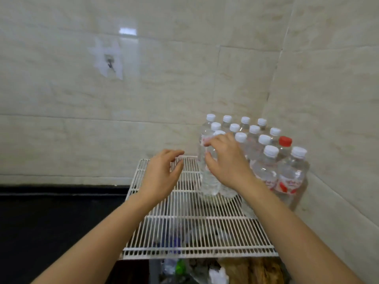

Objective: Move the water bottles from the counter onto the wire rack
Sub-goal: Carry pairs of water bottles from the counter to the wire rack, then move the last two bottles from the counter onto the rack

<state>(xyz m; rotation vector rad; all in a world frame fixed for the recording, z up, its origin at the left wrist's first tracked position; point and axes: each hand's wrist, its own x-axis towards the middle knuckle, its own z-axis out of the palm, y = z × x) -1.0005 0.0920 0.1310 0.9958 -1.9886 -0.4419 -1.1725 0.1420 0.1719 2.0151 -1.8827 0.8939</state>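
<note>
The tiled wall (143,89) fills the back and right of your view. The white wire rack (196,228) sits in the corner below it, and the dark tabletop (51,212) to its left shows no bottles in this view. A group of water bottles (266,160) already stands upright at the rack's back right corner, packed close together. Your right hand (227,160) is wrapped round the upper body of one bottle (208,181) at the group's front left edge. I cannot tell whether its base is on the wires or just above them. Your left hand (162,173) hovers over the rack just beside it, fingers loosely curled and holding nothing. One red cap (285,141) stands out among the white ones. I judge this to be the setting-down step for that bottle. The next move calls for seating its base flat across the wires, snug against its neighbours. After that, let go without tipping it and turn to the tabletop for another.
</note>
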